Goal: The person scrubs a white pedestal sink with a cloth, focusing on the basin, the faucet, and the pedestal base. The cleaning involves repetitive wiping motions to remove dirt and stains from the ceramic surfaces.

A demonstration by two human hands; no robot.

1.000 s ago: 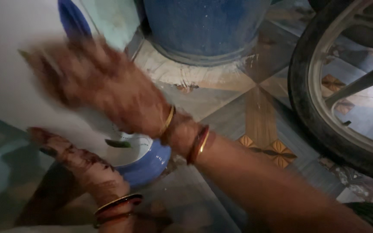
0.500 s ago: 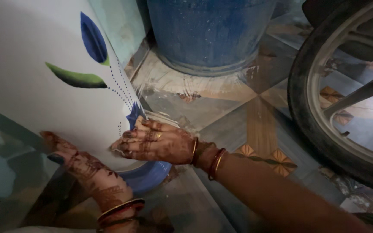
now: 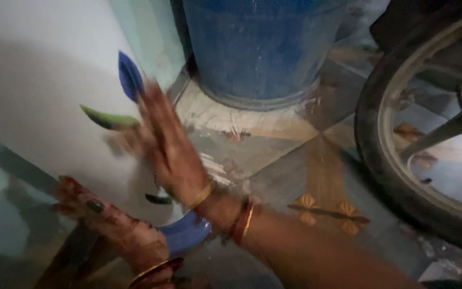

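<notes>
White plastic, painted with blue and green leaf shapes, forms the side of a large tub (image 3: pixel 54 112) seen at the left of the head view, standing on a blue base (image 3: pixel 185 235) on the tiled floor (image 3: pixel 295 176). The right hand (image 3: pixel 169 147), blurred, is spread flat against the tub's wall, its grip apart on nothing. The left hand (image 3: pixel 100 211) is pressed open lower down, near the base. A slip could be caused by the smooth wall, and the tub could be knocked into the blue drum (image 3: pixel 258 48) or wheel (image 3: pixel 402 160).

Smooth glossy white container (image 3: pixel 44 107); scuffed blue plastic drum (image 3: pixel 258 48); matt tiled floor (image 3: pixel 316 176).
</notes>
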